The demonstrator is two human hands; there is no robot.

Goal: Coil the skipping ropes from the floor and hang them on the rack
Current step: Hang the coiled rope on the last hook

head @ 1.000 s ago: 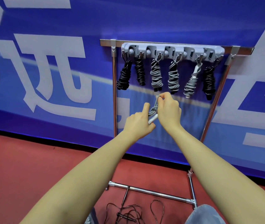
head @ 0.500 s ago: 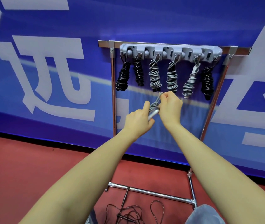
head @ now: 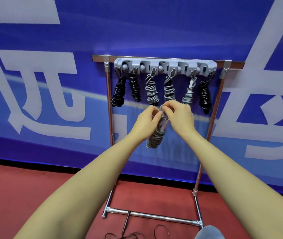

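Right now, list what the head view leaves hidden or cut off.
- Grey coiled rope: its upper half is covered by the left hand and right hand.
- Black rope on the floor: cut off by the bottom edge.
- Rack's hooks: too small to tell which are free.

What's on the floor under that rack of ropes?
A loose dark rope lies tangled on the red floor below the rack; the picture's bottom edge cuts it off.
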